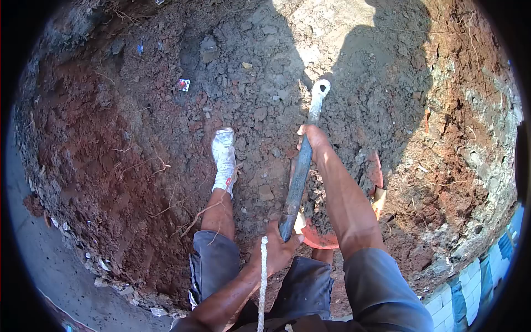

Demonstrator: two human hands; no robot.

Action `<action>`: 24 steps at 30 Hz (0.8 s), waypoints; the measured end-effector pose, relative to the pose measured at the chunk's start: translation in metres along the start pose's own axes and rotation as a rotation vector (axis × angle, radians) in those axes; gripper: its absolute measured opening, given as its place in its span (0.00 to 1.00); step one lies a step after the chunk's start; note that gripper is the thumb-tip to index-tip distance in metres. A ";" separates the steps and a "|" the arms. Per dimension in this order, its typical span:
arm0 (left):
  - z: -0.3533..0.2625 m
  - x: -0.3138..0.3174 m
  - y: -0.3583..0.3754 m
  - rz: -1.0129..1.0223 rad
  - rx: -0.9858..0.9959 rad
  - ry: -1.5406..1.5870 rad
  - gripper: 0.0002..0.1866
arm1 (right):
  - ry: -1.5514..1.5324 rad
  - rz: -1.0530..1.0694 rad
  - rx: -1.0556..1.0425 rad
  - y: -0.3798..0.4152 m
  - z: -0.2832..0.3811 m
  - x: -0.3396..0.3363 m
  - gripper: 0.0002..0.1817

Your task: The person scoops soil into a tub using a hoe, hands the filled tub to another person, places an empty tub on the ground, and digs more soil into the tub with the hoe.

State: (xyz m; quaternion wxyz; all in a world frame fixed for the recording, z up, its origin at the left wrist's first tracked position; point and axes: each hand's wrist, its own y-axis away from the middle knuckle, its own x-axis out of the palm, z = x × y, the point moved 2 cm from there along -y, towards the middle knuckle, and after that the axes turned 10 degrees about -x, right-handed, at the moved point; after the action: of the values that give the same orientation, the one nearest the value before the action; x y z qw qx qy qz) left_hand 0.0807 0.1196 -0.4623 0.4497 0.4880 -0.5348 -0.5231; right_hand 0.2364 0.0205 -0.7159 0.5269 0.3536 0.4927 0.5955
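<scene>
The right hand [314, 140] clamps its fingers around the bar [297, 182], the left hand [276, 246] around its lower end — well apart, presumably to steady its length. The bar slants over soil [257, 138], beside the socked foot [223, 155].

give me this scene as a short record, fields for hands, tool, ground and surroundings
left hand: holding the near end of the tool
right hand: holding it closer to the holed tip
tool: mostly dark, pale toward the tip
ground: loose, cloddy soil
left foot: in a white sock
nearby: red curved rim, partly hidden behind the right arm
</scene>
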 end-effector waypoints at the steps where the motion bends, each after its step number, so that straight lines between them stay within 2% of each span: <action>1: -0.006 -0.002 0.010 0.046 -0.055 -0.005 0.35 | -0.015 0.012 -0.007 0.000 -0.003 -0.003 0.07; 2: -0.008 -0.001 0.017 0.093 -0.112 -0.013 0.35 | 0.011 -0.030 -0.019 0.016 0.007 -0.004 0.08; 4: -0.013 0.014 0.034 0.142 -0.079 -0.031 0.34 | 0.010 0.048 0.012 0.034 0.015 -0.019 0.07; 5: -0.019 0.022 0.040 0.155 -0.045 -0.045 0.34 | 0.003 0.090 0.007 0.040 0.028 -0.026 0.07; 6: -0.016 0.037 0.045 0.080 0.177 0.036 0.32 | 0.026 0.100 -0.037 0.049 0.038 -0.035 0.08; 8: -0.024 0.055 0.060 0.030 0.227 -0.035 0.32 | -0.021 0.100 -0.122 0.066 0.051 -0.055 0.08; 10: -0.027 0.069 0.070 0.110 0.178 -0.017 0.35 | -0.073 0.107 -0.124 0.089 0.063 -0.078 0.11; 14: 0.023 0.114 0.040 0.145 0.338 -0.104 0.37 | 0.013 -0.082 -0.396 0.154 0.081 -0.123 0.16; 15: 0.032 0.117 0.028 0.154 0.364 -0.158 0.37 | -0.040 -0.103 -0.472 0.166 0.072 -0.131 0.16; 17: 0.059 0.120 -0.009 0.122 0.325 -0.467 0.33 | -0.143 -0.158 -0.608 0.196 0.040 -0.150 0.16; 19: 0.095 0.112 -0.052 0.055 0.134 -0.620 0.28 | -0.254 -0.248 -0.670 0.223 -0.017 -0.150 0.15; 20: 0.118 0.105 -0.066 -0.083 0.116 -0.604 0.26 | -0.390 -0.231 -0.661 0.227 -0.059 -0.149 0.15; 22: 0.164 0.087 -0.102 -0.336 0.090 -0.637 0.20 | -0.601 -0.142 -0.496 0.239 -0.131 -0.133 0.14; 23: 0.197 0.084 -0.120 -0.424 0.068 -0.699 0.17 | -0.657 -0.201 -0.352 0.237 -0.164 -0.128 0.14; 24: 0.253 0.094 -0.150 -0.294 -0.147 -0.551 0.16 | -0.708 -0.274 -0.192 0.249 -0.194 -0.130 0.14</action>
State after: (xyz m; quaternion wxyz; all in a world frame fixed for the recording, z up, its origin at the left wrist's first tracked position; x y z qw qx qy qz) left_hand -0.1738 0.0605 -0.6270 0.2418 0.3664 -0.5211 -0.7320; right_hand 0.0102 -0.1381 -0.5152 0.7697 0.4169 0.2651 0.4042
